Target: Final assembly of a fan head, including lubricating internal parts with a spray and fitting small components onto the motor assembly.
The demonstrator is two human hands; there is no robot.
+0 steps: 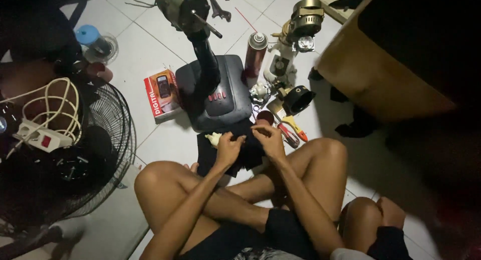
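While hands (250,142) pinch black cloth (243,157) (limp), glossy tiles (165,139)

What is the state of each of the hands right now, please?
Left hand: closed on the black cloth, beside a small pale object.
Right hand: closed, fingers pinching the same black cloth near the fan base.

White tiled floor (165,144); fan base (220,97), spray can (255,52), red box (163,94).

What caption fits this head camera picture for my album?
Sitting cross-legged on white tiles, a person's left hand and right hand grip a black cloth beside a dismantled fan base.
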